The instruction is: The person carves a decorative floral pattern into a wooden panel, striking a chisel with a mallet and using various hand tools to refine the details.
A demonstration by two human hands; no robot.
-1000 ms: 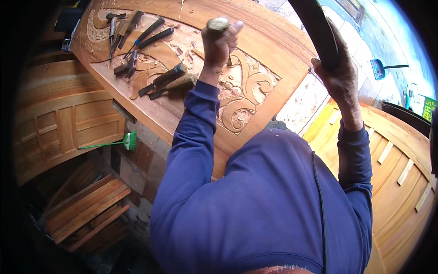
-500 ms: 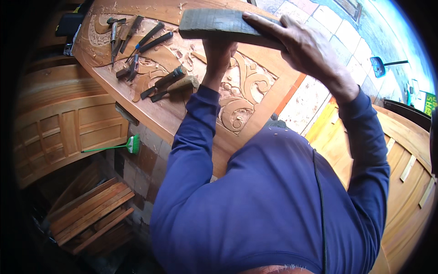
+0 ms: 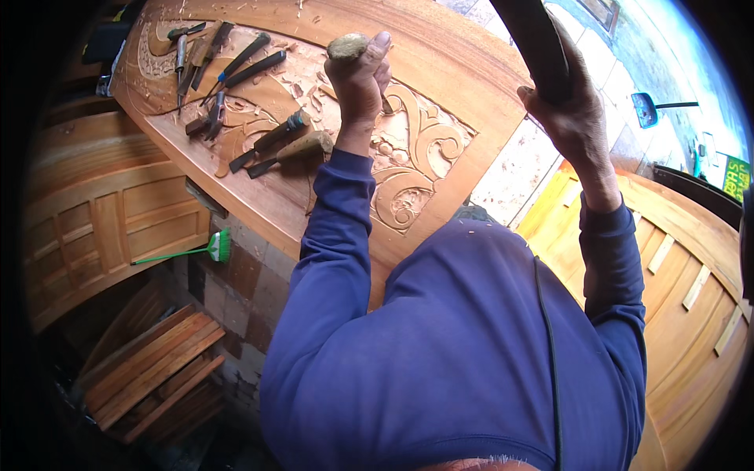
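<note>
My left hand (image 3: 360, 90) is closed round a carving chisel, its wooden handle end (image 3: 347, 47) showing above my fist; its blade is mostly hidden under the hand. Below it lies a wooden panel (image 3: 491, 149) with carved scrolls and leaves (image 3: 424, 149). My right hand (image 3: 567, 110) grips a thick dark wooden block (image 3: 538, 47), raised to the right of the chisel and apart from it. The block's far end runs out of the picture. To the left of my left hand, two chisels (image 3: 271, 143) lie side by side on the carving.
More chisels and gouges (image 3: 236, 67) and wood shavings are spread over the panel's left part. Panelled doors (image 3: 110, 220) stand at left, near a green broom (image 3: 218, 245) and stacked planks (image 3: 157, 369). Another wooden panel (image 3: 667, 314) lies at right.
The block has swung up and to the right, away from above my left hand, and turned from level to steep. The chisel's handle end has come into sight. My left hand still grips it.
</note>
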